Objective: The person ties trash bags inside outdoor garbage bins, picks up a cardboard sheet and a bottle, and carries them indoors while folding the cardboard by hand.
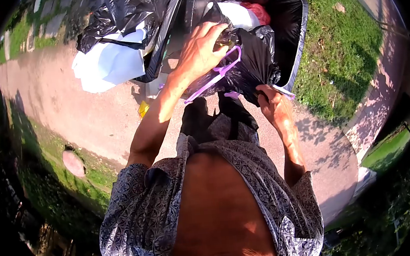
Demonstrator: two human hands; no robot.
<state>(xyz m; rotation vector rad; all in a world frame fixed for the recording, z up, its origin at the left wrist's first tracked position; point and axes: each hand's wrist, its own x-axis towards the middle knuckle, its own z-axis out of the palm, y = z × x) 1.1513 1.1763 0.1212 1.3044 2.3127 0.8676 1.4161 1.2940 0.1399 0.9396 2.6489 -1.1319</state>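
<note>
Black plastic bag (252, 54) with purple drawstring (222, 72), held two-handed at the near side of a lined bin (300, 46).
Right hand (273, 104) with fingers closed on gathered plastic; left hand (203, 47) with fingers bent over the bag's upper left, pinch or mere contact impossible to tell. Wide spacing, apparently for spreading and steadying the plastic. White bundle (238, 15) and red bag (258, 14) farther inside; room for movement along the bin's right wall, less on the left, beside a second bin (165, 39).

No legible txt, brand, no. or sign on bag (252, 52), bin (305, 28), white sheet (108, 66) or shirt (132, 215). Yellow scrap (143, 109): too small/blurry to tell if any print.
</note>
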